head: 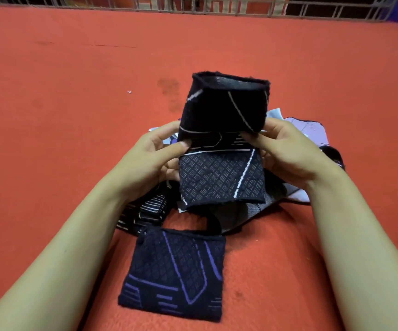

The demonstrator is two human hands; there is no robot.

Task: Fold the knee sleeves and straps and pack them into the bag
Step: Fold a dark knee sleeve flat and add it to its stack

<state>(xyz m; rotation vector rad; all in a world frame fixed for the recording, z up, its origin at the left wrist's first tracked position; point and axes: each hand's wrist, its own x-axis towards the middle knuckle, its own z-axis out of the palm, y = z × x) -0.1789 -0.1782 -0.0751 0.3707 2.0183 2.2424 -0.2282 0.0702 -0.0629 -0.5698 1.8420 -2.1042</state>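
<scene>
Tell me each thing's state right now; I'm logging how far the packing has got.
White-lined sleeve: held up by both hands, half folded.
Purple-lined sleeve: folded flat on the red mat.
Striped strap: lying loose, unfolded.
Bag: lying behind the hands, crumpled; contents not visible.
Left hand: pinches the sleeve's left edge.
Right hand: pinches its right edge.

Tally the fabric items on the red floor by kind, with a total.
Black knit knee sleeves: 2, one with white lines gripped by the left hand and right hand, one with purple lines lying folded
Black straps with white stripes: 1 bundle
Pale lilac printed bag: 1
Total: 4
</scene>
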